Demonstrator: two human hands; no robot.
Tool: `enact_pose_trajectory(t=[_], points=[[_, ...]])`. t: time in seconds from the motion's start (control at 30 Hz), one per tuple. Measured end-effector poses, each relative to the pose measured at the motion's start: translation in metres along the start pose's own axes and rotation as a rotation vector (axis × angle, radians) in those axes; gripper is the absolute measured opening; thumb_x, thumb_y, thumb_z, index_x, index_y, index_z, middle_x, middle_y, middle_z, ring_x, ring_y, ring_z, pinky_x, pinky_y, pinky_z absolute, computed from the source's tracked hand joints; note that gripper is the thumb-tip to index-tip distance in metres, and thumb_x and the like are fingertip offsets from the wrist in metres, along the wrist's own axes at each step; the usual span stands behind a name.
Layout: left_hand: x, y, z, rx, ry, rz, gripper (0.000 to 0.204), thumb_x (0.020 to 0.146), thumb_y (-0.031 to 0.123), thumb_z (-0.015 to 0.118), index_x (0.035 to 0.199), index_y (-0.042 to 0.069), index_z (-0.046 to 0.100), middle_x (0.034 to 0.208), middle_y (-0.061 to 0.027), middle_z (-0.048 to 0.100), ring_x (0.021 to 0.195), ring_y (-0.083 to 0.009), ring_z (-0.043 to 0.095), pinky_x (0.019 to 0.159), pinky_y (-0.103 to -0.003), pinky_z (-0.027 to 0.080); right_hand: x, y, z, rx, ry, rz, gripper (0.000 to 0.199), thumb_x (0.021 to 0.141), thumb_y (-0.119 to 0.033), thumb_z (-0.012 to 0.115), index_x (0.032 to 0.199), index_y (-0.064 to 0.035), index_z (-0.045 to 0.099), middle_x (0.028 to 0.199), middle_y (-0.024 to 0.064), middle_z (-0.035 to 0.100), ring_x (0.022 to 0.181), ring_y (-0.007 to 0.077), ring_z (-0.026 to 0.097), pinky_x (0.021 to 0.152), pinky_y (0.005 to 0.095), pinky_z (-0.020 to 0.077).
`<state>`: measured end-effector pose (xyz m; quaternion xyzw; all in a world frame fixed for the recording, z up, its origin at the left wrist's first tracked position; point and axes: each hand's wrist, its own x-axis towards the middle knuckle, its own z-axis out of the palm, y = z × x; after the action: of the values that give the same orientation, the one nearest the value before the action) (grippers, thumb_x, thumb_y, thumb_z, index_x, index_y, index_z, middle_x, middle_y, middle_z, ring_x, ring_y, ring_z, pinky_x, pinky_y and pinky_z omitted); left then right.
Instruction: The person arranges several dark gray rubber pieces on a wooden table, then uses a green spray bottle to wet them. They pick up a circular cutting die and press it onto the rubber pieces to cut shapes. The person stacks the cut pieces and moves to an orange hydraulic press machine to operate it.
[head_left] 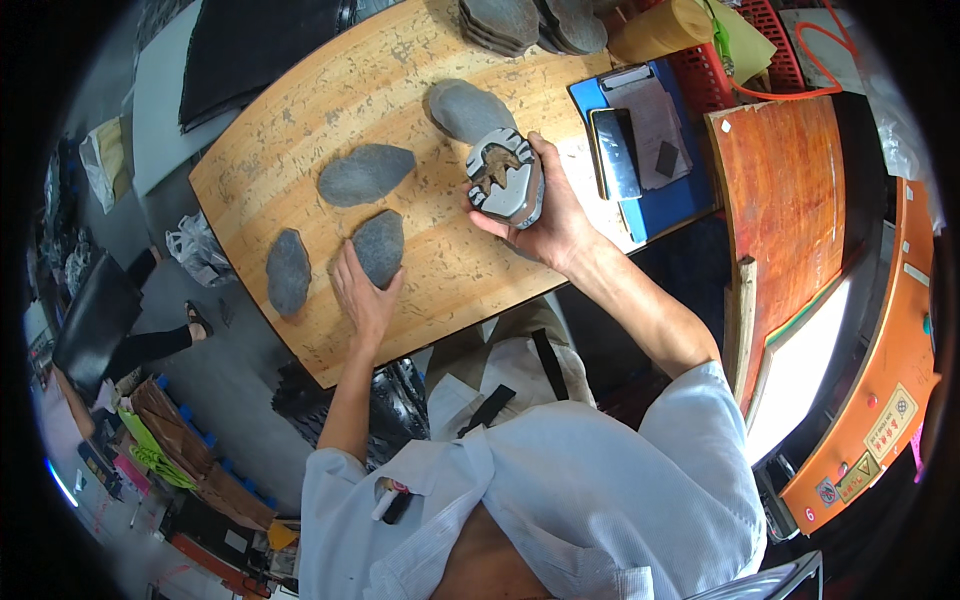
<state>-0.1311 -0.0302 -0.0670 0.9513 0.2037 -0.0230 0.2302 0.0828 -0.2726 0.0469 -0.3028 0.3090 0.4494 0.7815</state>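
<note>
My right hand (550, 215) grips the grey metal cutting die (507, 180) upright above the bench (300, 130), while my left hand (362, 295) lies open, fingertips on the nearest grey sole-shaped piece (381, 245).

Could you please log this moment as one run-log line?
left hand: on grey piece | right hand: holds metal mould | surface: wooden table
</note>
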Motion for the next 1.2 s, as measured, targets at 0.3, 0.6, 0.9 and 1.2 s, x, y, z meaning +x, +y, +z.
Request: enact_pose_trajectory(t=[0.3,0.6,0.9,1.2], points=[[0.001,0.005,-0.003,-0.005,-0.016,-0.038,0.107,0.076,0.031,0.089,0.157,-0.006,0.031,0.152,-0.0269,0.044,0.139,-0.0445,0.040,0.118,-0.054,0.033,0.050,-0.111,0.030,-1.707,0.385,-0.888,0.086,0.083,-0.066,0.075,0.122,0.0094,0.064,0.086,0.0204,0.069,0.076,0.0296,0.068,0.069,0.0443,0.0574],[0.000,0.004,-0.003,-0.024,-0.046,-0.074,0.106,0.077,0.029,0.088,0.158,-0.005,0.029,0.155,-0.0270,0.041,0.143,-0.0446,0.038,0.120,-0.053,0.031,0.153,-0.183,0.056,-2.317,0.689,-1.310,0.078,0.084,-0.060,0.076,0.122,0.0069,0.062,0.121,0.0272,0.067,0.114,0.0437,0.063,0.087,0.0507,0.0579],[0.002,0.008,-0.005,-0.022,-0.026,-0.057,0.104,0.078,0.028,0.088,0.157,-0.007,0.030,0.151,-0.0278,0.043,0.140,-0.0453,0.040,0.118,-0.053,0.033,0.116,-0.043,0.003,-2.479,0.190,-1.022,0.097,0.079,-0.049,0.085,0.147,0.0061,0.043,0.150,0.0304,0.044,0.135,0.0452,0.046,0.117,0.0564,0.0372],[0.001,0.009,-0.004,-0.008,-0.005,-0.051,0.104,0.076,0.027,0.088,0.156,-0.006,0.031,0.148,-0.0269,0.045,0.139,-0.0449,0.041,0.117,-0.053,0.034,0.149,-0.033,-0.022,-2.316,0.269,-1.018,0.094,0.071,-0.041,0.091,0.144,0.0012,0.050,0.142,0.0260,0.052,0.126,0.0435,0.052,0.107,0.0523,0.0458]])
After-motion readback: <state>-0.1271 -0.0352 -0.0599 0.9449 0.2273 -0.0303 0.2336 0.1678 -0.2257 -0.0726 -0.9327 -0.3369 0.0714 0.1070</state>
